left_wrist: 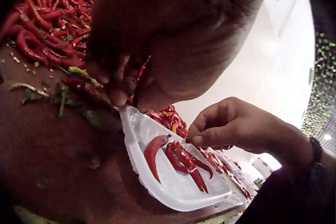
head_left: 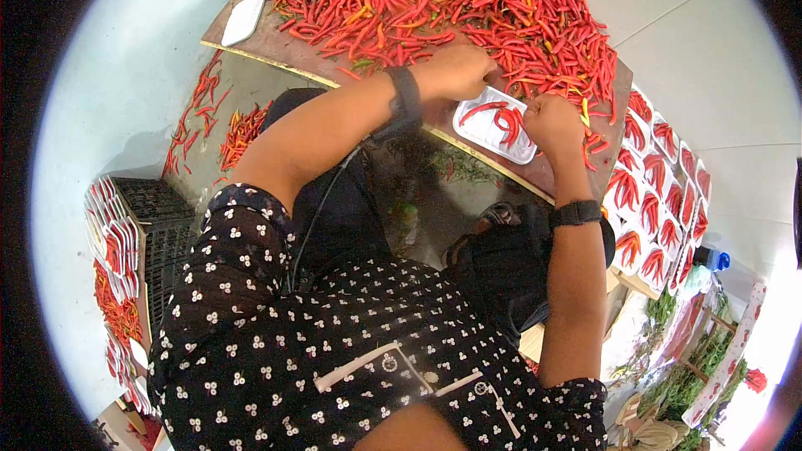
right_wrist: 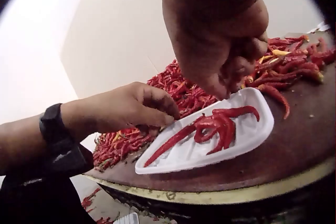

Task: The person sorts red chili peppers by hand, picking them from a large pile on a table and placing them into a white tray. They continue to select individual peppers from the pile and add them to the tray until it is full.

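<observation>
Your black shirt (head_left: 276, 342) with small white flowers fills the bottom of the head view. Beyond it reach your two bare forearms, each with one dark wristband, left (head_left: 406, 98) and right (head_left: 576, 214).

Your two hands flank one white tray (head_left: 478, 134) near the front edge of a brown table (head_left: 288, 50). At least three red chillies (right_wrist: 169, 146) lie in it: one long, toward your left, the others bunched and overlapping, so you cannot get an exact count. Your left hand (head_left: 461, 71) is at the far left corner of that tray, fingers curled in; what they hold, if anything, cannot be told. Your right hand (head_left: 554, 123) is at the right end, thumb and fingers drawn narrow beside the rim; whether they pinch anything is likewise unclear.

Behind your hands spreads one large chilli heap (head_left: 434, 0), mostly red with a few orange, yellow and green, too many to count. One more white tray (head_left: 243, 20) lies at the table's left corner. To your right stand more than ten filled trays (head_left: 652, 200), then one blue-topped bottle (head_left: 714, 258). To your left is a black crate (head_left: 170, 234), with a stack of trays beside it.
</observation>
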The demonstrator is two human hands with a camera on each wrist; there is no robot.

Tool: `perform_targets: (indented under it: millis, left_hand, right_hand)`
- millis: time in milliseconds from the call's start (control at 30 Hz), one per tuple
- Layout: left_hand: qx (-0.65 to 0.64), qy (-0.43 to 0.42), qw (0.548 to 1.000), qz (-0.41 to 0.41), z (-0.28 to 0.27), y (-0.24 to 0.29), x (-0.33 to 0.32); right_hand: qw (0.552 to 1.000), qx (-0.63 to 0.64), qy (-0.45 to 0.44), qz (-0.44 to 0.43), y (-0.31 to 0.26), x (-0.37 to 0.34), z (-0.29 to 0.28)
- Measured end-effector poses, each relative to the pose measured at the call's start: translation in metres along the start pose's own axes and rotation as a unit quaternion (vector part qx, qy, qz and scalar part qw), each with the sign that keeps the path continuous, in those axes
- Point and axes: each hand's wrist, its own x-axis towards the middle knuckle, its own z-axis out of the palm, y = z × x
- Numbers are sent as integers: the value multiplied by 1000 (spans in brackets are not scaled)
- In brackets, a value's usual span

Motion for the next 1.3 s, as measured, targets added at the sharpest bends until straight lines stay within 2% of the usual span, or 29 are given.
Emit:
perform_targets:
  millis: [33,67,233,367,433,500,767,867,933,1000,1067,1200,1300]
  left_hand:
    - [-7,38,999,28,2,-1,1]
    - [-7,37,999,28,5,-1,2]
    - [-11,-5,999,35,-6,19,0]
    - [-23,15,998,52,5,15,1]
    - [-14,4,998,59,5,16,2]
    - [-20,-2,998,51,5,19,1]
    - [-19,-26,998,48,-1,27,-1]
    - [-38,-24,997,57,1,30,0]
    - [-32,22,996,82,7,27,1]
    - [-43,40,993,101,10,25,3]
    - [-54,59,990,119,12,24,3]
    - [-31,23,991,130,10,27,3]
    - [-26,26,990,133,17,24,6]
  right_hand:
    - [1000,0,-1,0,1,0,0]
    - [1000,-7,-6,-7,2,-2,-1]
    - [999,-25,-18,-17,10,-1,12]
    - [999,-31,-7,-31,10,0,17]
    - [999,-32,-7,-27,7,-1,15]
    - [998,-36,-51,-31,4,-1,10]
    - [999,-26,-34,-20,-3,0,7]
    - [999,-21,-39,-23,-2,2,9]
    - [999,-18,-37,-27,0,1,4]
    - [997,12,-55,-49,4,2,-6]
    - [997,11,-75,-31,8,-1,-14]
    - [991,-11,-136,12,17,-5,-9]
    - [992,-23,-126,3,17,-9,-4]
